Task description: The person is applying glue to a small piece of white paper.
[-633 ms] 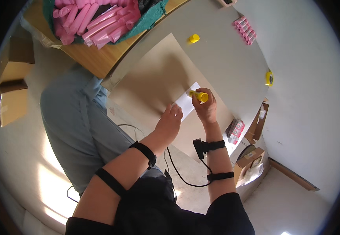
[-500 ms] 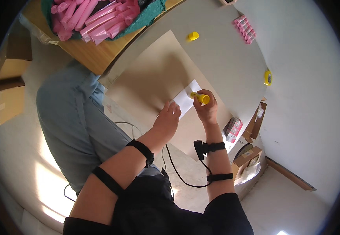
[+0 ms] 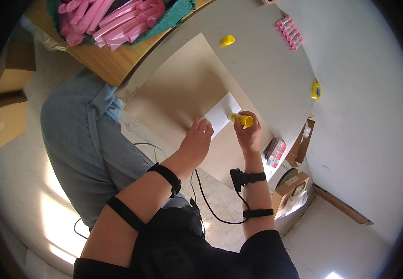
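Note:
A white paper strip (image 3: 220, 114) lies slantwise on a brown cardboard sheet (image 3: 171, 76) on the table. My left hand (image 3: 198, 141) holds its near left end, fingers bent and close together at the edge. In my right hand (image 3: 249, 132) is a yellow glue stick (image 3: 242, 120), gripped between thumb and fingers. The glue stick tilts, with its tip against or just over the paper's right side; exact contact cannot be made out. Farther away, a yellow cap (image 3: 228, 40) stands on the grey tabletop.
A green sack (image 3: 176, 18) of pink rolls (image 3: 122, 28) sits on a wooden table at far left. More pink rolls (image 3: 289, 32) and a yellow tape roll (image 3: 316, 91) are near the right edge. Cardboard boxes (image 3: 292, 186) stand below right; a black cable (image 3: 211, 204) hangs between my arms.
My right hand has shifted slightly right and nearer with the glue stick, along the paper. My left hand stays on the paper. The whole view has moved slightly.

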